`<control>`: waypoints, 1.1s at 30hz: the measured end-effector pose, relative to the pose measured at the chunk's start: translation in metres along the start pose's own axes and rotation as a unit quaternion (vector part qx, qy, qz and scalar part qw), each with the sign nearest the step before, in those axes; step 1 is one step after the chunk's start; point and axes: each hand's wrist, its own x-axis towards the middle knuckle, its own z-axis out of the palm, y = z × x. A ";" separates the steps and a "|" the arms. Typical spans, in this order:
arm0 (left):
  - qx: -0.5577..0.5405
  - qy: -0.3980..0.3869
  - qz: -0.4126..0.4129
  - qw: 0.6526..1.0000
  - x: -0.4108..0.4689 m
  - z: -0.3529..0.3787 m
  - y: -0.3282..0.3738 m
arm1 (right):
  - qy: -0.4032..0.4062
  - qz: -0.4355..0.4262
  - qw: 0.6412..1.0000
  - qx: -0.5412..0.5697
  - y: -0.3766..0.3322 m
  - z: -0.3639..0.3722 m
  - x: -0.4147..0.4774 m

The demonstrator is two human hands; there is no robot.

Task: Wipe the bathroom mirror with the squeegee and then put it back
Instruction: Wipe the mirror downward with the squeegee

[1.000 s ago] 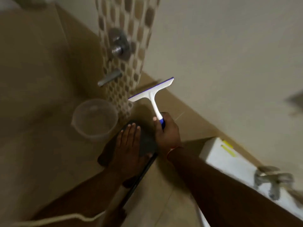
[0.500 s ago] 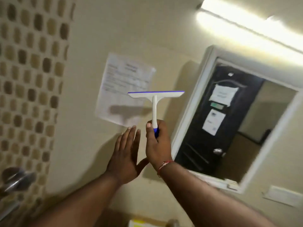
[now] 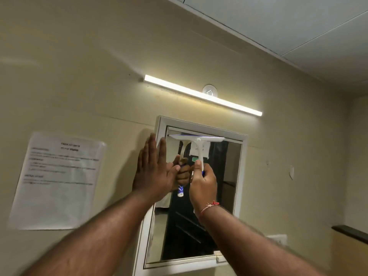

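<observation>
The white-framed bathroom mirror (image 3: pixel 225 192) hangs on the beige wall at centre. My right hand (image 3: pixel 203 184) grips the blue-tipped handle of a white squeegee (image 3: pixel 199 141). Its blade lies level against the glass just under the top frame. My left hand (image 3: pixel 154 172) is flat and open, fingers up, against the mirror's left frame edge. The glass reflects the hand, the squeegee and a dark door.
A lit tube light (image 3: pixel 203 95) runs above the mirror. A printed paper sheet (image 3: pixel 57 182) is stuck to the wall at left. A dark ledge (image 3: pixel 350 234) juts out at lower right, and a small white switch plate (image 3: pixel 278 239) sits beside the mirror.
The view rose from the floor and bucket to the wall. My right hand carried the squeegee up and right onto the top of the mirror; my left hand moved to the frame.
</observation>
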 end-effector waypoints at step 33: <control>0.180 0.015 0.160 0.970 -0.021 0.023 -0.014 | 0.032 0.033 0.997 -0.069 0.031 0.004 -0.029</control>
